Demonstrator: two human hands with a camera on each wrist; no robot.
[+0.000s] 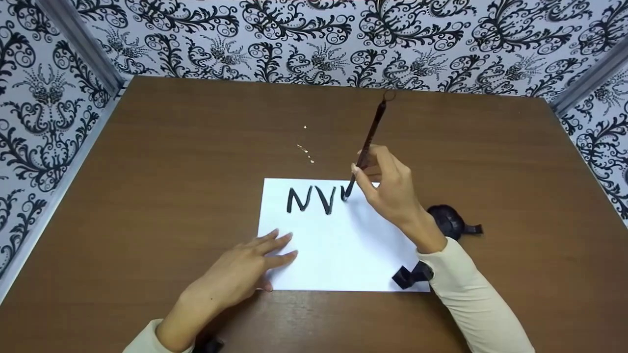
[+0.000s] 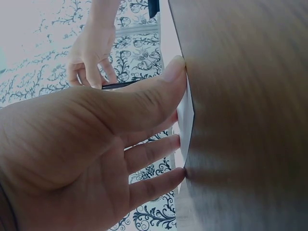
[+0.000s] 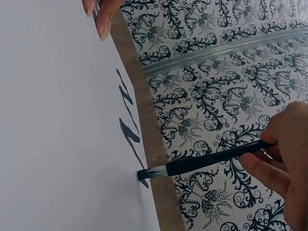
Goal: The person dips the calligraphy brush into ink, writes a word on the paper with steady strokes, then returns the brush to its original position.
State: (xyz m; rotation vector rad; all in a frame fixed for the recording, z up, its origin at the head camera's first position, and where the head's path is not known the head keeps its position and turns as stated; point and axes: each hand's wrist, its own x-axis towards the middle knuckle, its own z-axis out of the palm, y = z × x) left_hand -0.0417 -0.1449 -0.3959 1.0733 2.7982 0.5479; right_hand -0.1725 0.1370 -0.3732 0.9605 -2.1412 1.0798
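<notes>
A white sheet of paper (image 1: 338,245) lies on the brown table, with bold black strokes (image 1: 326,201) along its upper part. My right hand (image 1: 392,189) pinches a dark paintbrush (image 1: 371,132) by its handle, which leans up and away with a loop at its top end. In the right wrist view the brush's bristles (image 3: 153,173) have a black tip that touches the paper at a stroke. My left hand (image 1: 240,269) rests with spread fingers on the paper's lower left corner. The left wrist view shows its thumb (image 2: 144,103) and fingertips at the paper's edge.
A round black object (image 1: 446,220) with a short stub sits right of the paper, partly behind my right forearm. Small bright flecks (image 1: 306,153) lie on the table (image 1: 196,147) beyond the sheet. Patterned black-and-white walls (image 1: 304,44) and grey corner strips (image 1: 81,46) border the table.
</notes>
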